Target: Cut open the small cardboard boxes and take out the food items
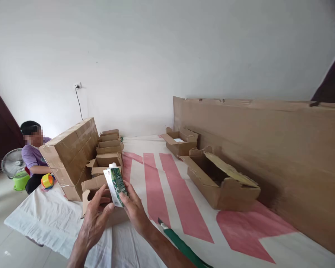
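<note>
A green and white drink carton [117, 186] with a white screw cap stands tilted in front of me, above the near cardboard box. My right hand [134, 204] is closed on its right side, with the thumb across the front. Beside the carton's left edge is my left hand [97, 212], its fingers apart and curved; a gap shows between its thumb and fingers. Under and behind both hands lies an open cardboard box [93, 184], partly hidden by them. A green-handled tool [181, 245] with a dark tip rests on the cloth right of my right forearm.
More open boxes [108, 145] line the left side, beside stacked closed cartons [72, 149]. Two open boxes [220, 195] stand at right before a tall cardboard sheet [257, 137]. A person [35, 156] sits at far left near a tape dispenser [47, 181] and fan [12, 163].
</note>
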`<state>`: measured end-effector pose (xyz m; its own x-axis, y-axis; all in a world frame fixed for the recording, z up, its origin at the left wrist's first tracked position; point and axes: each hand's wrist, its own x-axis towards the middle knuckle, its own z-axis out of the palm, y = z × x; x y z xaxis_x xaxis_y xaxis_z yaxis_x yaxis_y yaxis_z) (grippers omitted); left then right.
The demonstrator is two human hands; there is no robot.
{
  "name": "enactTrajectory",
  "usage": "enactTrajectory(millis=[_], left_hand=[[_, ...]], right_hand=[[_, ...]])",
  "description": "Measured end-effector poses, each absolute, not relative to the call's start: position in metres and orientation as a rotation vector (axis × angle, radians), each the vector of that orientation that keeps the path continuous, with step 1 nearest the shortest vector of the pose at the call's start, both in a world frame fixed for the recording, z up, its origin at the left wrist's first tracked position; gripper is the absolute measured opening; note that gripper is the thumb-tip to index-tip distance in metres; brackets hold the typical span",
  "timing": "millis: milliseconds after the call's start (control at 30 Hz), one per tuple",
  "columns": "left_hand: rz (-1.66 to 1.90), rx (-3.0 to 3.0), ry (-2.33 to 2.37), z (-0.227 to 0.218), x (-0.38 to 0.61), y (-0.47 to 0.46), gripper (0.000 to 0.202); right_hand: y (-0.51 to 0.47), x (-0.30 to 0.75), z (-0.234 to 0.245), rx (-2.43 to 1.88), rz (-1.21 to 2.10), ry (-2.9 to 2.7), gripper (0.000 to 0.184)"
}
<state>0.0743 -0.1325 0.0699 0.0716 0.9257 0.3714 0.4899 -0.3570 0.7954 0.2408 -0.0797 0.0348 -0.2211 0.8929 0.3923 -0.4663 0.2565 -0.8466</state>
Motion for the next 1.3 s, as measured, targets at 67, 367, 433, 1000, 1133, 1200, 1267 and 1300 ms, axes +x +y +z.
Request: enactTrajectory(millis=[67,367,433,1000,1133,1200,1267,1300], left_hand=[[1.273,1.827,1.249,0.081,0.085,-0.120,0.068],[1.328,1.650,1.178,0.080,0.078,-0.068,0.077],[1.304,1.562,1.148,0.072,0.079,-0.065,0.078],[1.432,1.352,1.107,0.029,0.081,-0.072,0.077],[1.447,1.388,1.128,0.029,0.081,-0.074,0.078],[1.447,1.393,1.126,0.027,0.081,-0.074,0.079],[1.439,1.387,1.100,0.025,0.082,-0.075,0.080],[1.434,1.379,1.080,0.024,0.082,-0.075,0.082]], right_hand=[[-0.075,0.235,0.036,-0.495,1.270,-1.250,0.061],[-0.036,0.219,0.031,-0.542,1.134,-1.348,0.071],[-0.033,0.219,0.023,-0.566,1.136,-1.382,0.070],[-0.019,0.232,-0.010,-0.618,1.243,-1.587,0.066],[-0.019,0.229,-0.014,-0.619,1.245,-1.564,0.067],[-0.019,0.228,-0.014,-0.615,1.237,-1.551,0.068],[-0.019,0.227,-0.014,-0.612,1.226,-1.539,0.069],[-0.018,0.227,-0.013,-0.614,1.224,-1.535,0.069]])
